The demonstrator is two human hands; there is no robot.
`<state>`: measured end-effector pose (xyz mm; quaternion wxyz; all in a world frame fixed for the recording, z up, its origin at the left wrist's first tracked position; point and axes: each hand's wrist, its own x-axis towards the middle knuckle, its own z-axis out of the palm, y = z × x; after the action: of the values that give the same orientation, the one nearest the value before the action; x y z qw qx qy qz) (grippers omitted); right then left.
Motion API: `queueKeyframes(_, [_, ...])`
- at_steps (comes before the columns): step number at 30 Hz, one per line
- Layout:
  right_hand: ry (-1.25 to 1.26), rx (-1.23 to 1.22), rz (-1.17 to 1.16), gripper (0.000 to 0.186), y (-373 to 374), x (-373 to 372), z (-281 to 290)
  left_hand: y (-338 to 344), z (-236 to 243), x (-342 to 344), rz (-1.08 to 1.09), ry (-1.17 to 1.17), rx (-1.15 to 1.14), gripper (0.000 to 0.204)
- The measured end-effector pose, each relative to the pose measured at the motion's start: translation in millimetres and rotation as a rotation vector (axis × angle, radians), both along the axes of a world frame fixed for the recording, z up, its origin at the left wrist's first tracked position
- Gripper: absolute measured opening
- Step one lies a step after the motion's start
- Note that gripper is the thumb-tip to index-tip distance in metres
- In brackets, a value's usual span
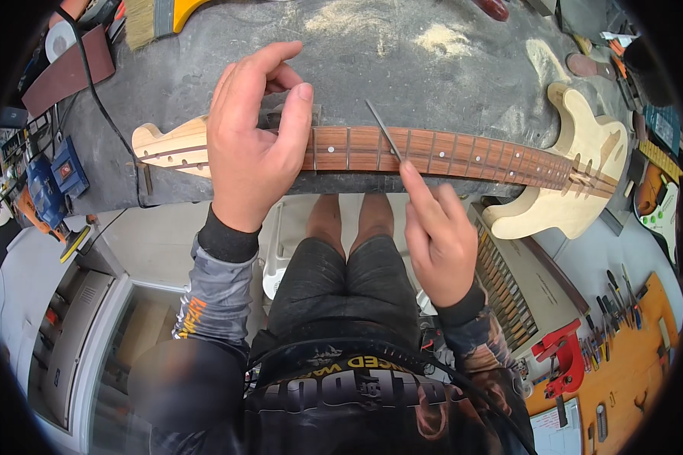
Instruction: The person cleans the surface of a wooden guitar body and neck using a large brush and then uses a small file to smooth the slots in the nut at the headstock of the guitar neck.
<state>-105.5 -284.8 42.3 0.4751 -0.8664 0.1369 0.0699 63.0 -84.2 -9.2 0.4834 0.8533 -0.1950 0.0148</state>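
Note:
A pale wooden guitar with a bare body (542, 203) lies along the near edge of the bench. Its brown fretboard (486, 145) has metal frets and round white dots, and its unfinished headstock (171, 144) points left. My left hand (254, 144) is over the neck beside the headstock, thumb and fingers apart, holding nothing; it hides that part of the neck. In my right hand (442, 246) is a slim metal file (379, 120), gripped with the index finger stretched along it. The file slants across the fretboard, its tip past the far edge. Whether it touches a fret I cannot tell.
The grey bench (402, 83) carries patches of sawdust (442, 39). A wide brush (148, 23) lies at the far left, near a black cable (91, 83). Blue power tools (45, 178) sit at left. A red clamp (561, 360) and a tool board (630, 371) are at lower right.

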Motion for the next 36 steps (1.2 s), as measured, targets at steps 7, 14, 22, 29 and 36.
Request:
queueKeyframes(7, [-0.086, -0.032, 0.044, 0.057, 5, -4, -3, 4, 1, -1, 0.004, 0.026, 0.020, 0.037])
queueKeyframes(14, [0.073, 0.242, -0.200, 0.052, 14, -35, -4, 0, -2, 1, 0.012, 0.006, -0.030, 0.035])
queueKeyframes(22, [-0.080, -0.229, 0.088, 0.059, -1, 6, 1, -1, -2, 0, -0.003, 0.028, 0.012, 0.037])
queueKeyframes(29, [0.179, 0.339, -0.140, 0.044, -23, -5, 7, 2, 0, 0, 0.013, 0.014, -0.002, 0.036])
queueKeyframes(36, [0.003, -0.142, 0.217, 0.050, -31, 30, 8, -1, -1, 1, -0.001, 0.000, -0.011, 0.036])
